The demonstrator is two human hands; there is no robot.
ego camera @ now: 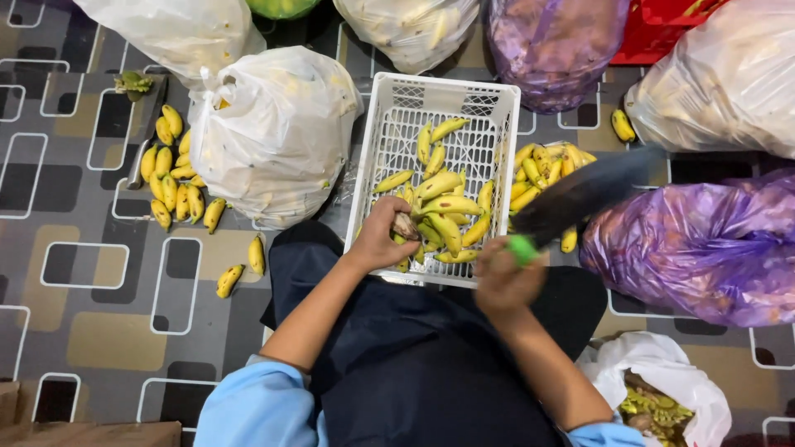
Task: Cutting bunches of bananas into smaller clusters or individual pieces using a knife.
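Left hand (381, 240) at near rim of white crate (377, 149), fingers curled tight round a brownish stem end (406, 225) of a banana bunch; bunch (443, 217) lying inside crate, toward its near half, a few loose bananas further up the mesh floor. Right hand (501, 285) closed in a fist on green handle (522, 248) of a big knife; dark blade (584, 192) blurred, slanting up and right, over crate's right edge and across a heap of bananas (551, 161) on the floor just beside crate. Dark apron over lap, light blue sleeves at bottom edge. Left of crate, knotted white bag (273, 136), touching or nearly touching crate; beyond it, more bananas (170, 178) in a loose row on patterned carpet (83, 273), two strays (244, 266) nearer the knee. Purple bags (704, 248) to the right and above; further white bags along top; small open white bag (662, 393) with scraps by right elbow.
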